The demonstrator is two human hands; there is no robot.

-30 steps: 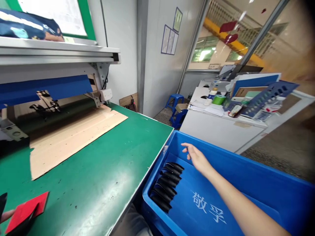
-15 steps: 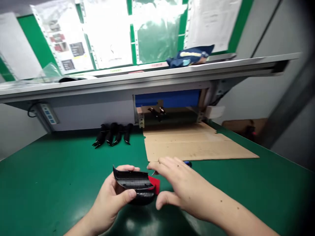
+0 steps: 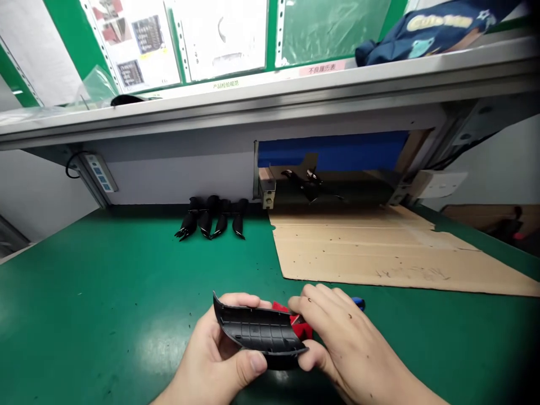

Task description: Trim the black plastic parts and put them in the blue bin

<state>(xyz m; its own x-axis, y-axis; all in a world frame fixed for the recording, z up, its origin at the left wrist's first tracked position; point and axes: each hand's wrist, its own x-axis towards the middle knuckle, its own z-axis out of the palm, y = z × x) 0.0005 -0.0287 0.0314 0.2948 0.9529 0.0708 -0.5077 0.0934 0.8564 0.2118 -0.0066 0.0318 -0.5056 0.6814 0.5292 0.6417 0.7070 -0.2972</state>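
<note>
My left hand is closed around a black curved plastic shell, its ribbed hollow side turned up and the thumb along the near edge. A red piece shows at the shell's right end and behind it; I cannot tell whether it is joined on. At that same end, my right hand has its thumb against the shell's near corner, fingers curled over the red piece. From behind the right hand sticks out the blue end of a slim knife-like tool, mostly hidden in the grip.
Several glossy black parts lie in a row at the back of the green table. A flat cardboard sheet covers the right rear. Above runs a metal shelf with a dark blue bag. More dark parts sit in the opening.
My right hand has closed in on the shell's right end, its thumb now touching the corner. The shell has tilted its hollow side more toward me. The view has moved closer and shifted.
</note>
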